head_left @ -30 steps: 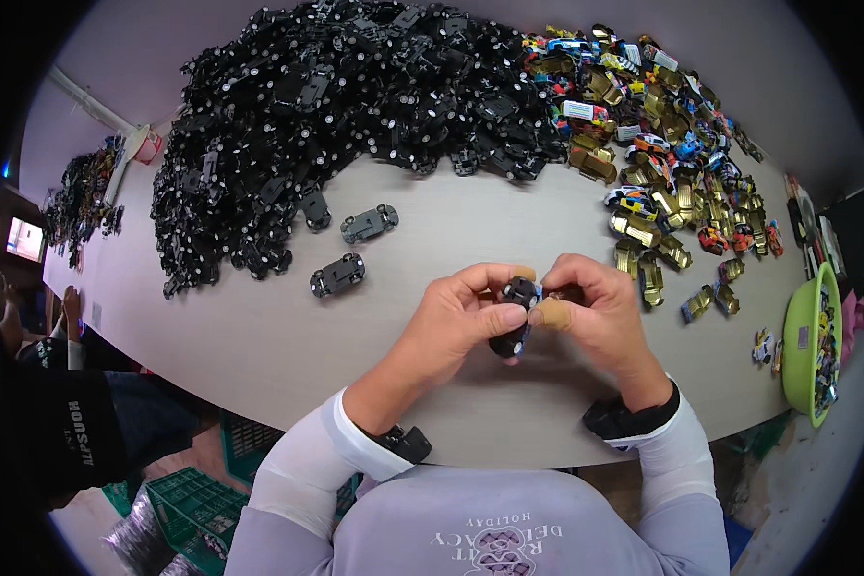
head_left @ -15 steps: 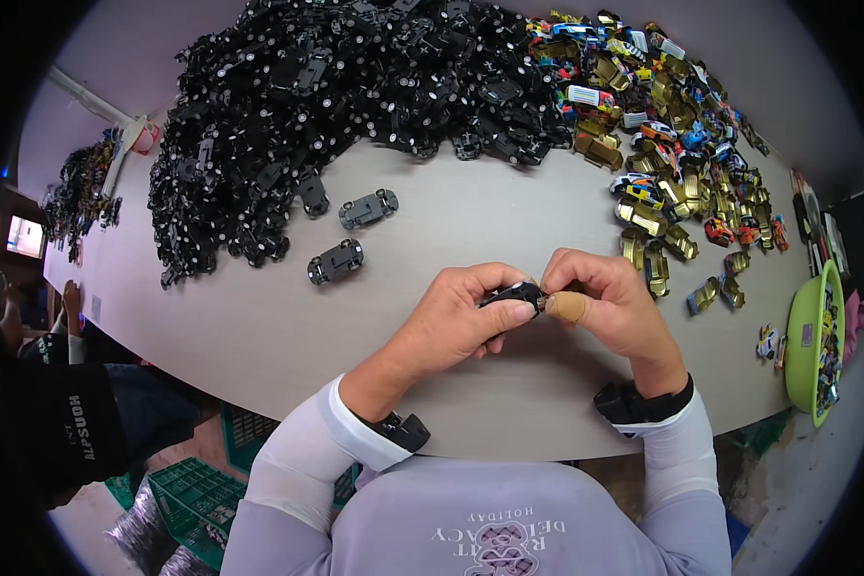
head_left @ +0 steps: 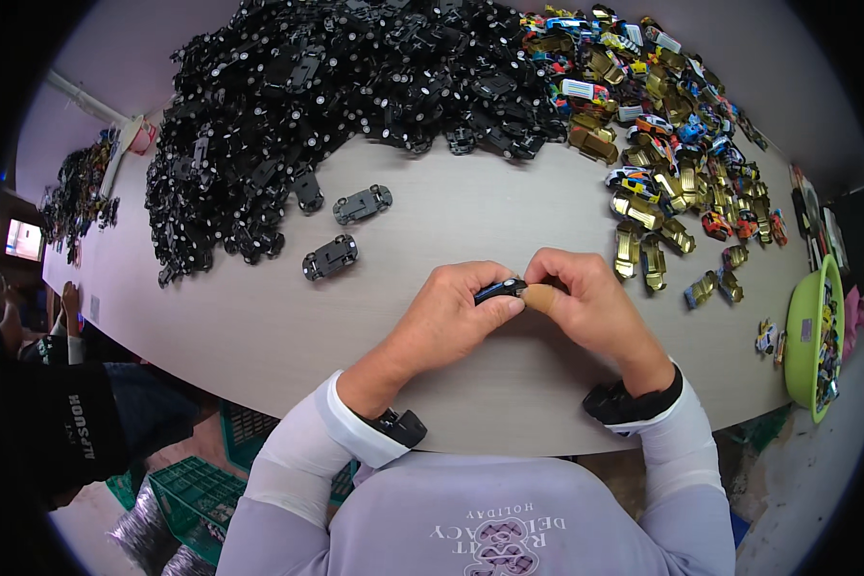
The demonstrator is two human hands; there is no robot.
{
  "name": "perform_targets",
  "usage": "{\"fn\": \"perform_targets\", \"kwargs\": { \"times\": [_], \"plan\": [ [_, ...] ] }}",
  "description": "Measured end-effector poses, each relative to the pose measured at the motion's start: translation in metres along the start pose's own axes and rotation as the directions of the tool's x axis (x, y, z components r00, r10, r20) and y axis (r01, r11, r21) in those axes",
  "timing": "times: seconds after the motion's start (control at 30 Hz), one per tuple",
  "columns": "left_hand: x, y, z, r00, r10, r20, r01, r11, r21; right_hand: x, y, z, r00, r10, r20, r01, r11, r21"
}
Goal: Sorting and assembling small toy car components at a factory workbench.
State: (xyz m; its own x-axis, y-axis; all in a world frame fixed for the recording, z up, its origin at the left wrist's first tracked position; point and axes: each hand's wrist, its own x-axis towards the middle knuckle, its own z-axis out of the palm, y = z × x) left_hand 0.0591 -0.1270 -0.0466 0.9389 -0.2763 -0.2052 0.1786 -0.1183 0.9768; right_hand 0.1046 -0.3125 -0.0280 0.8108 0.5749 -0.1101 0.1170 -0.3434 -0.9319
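Note:
Over the near middle of the table, my left hand [head_left: 451,315] is closed round a small dark toy car [head_left: 498,289], thumb along its near side. My right hand [head_left: 595,305] pinches the car's right end with thumb and bent forefinger; a tan bandage [head_left: 540,299] wraps the thumb. Much of the car is hidden by my fingers. Beyond my left hand lie a dark chassis [head_left: 330,257], wheels on its sides, and a greyer one [head_left: 363,204]. To the right are loose gold-lined car shells [head_left: 653,264].
A large heap of black wheeled chassis [head_left: 288,125] covers the table's far left. Colourful car bodies [head_left: 686,134] pile up at the far right. A green basin [head_left: 795,346] of parts stands at the right edge. Green crates [head_left: 197,494] are below left; another person [head_left: 77,422] is at the left.
Both hands have shifted slightly left with the toy car between them. The right fingers have closed in tighter against its end. The whole view has shifted slightly.

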Motion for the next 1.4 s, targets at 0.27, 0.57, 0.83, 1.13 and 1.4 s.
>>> {"fn": "perform_targets", "kwargs": {
  "times": [0.27, 0.57, 0.83, 1.13, 1.4],
  "plan": [
    [0.002, -0.004, -0.003, 0.98, 0.034, 0.195, -0.003, 0.988, -0.156, 0.001, 0.005, -0.002, 0.996, -0.059, -0.07, 0.08, 0.933, 0.35],
    [0.004, -0.003, -0.005, 1.0, 0.006, 0.014, 0.001, 0.875, -0.484, -0.006, -0.001, -0.001, 0.997, -0.025, 0.075, -0.007, 0.917, 0.4],
    [0.0, 0.005, -0.001, 0.988, 0.089, 0.128, -0.03, 0.915, -0.402, -0.005, -0.001, -0.013, 0.994, -0.109, 0.024, 0.085, 0.877, 0.473],
    [-0.003, 0.008, -0.007, 0.98, 0.091, 0.18, -0.028, 0.946, -0.324, -0.003, -0.01, -0.007, 0.986, 0.037, 0.164, -0.088, 0.945, 0.315],
    [-0.016, 0.016, -0.004, 0.993, 0.068, 0.095, -0.099, 0.925, 0.366, -0.005, 0.0, 0.007, 0.984, 0.049, 0.17, -0.063, 0.995, 0.075]
  ]
}}
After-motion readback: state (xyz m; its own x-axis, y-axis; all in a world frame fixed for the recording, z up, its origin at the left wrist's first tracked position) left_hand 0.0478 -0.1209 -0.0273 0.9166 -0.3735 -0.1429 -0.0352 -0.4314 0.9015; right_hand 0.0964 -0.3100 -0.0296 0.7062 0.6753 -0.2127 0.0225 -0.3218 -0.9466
